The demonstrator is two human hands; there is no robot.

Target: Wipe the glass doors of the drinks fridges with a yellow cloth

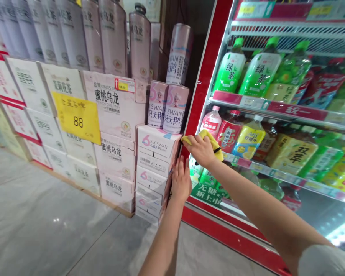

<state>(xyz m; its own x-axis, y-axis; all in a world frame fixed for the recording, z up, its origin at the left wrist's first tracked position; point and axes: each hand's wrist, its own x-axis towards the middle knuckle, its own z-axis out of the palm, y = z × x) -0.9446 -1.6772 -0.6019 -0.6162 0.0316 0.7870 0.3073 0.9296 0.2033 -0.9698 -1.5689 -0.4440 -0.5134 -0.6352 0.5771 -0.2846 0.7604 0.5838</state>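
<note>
A yellow cloth [209, 138] is bunched under my right hand [200, 150], whose fingers are bent over it at the red frame of a drinks fridge [202, 80]. Below and to the left of it, my left hand [181, 179] rests against the right side of the stacked Six Swan boxes [153, 143], beside the fridge frame. Its fingers point up and lie slightly apart, and nothing shows in them. Two pink cans [175, 109] stand on top of these boxes, with another can [178, 53] behind and above.
Lit shelves of bottles [257, 73] fill the fridge on the right. On the left are stacked beer cartons [115, 107] with tall bottles [112, 38] on top and a yellow price sign [77, 118]. Grey floor tiles [60, 218] lie in front.
</note>
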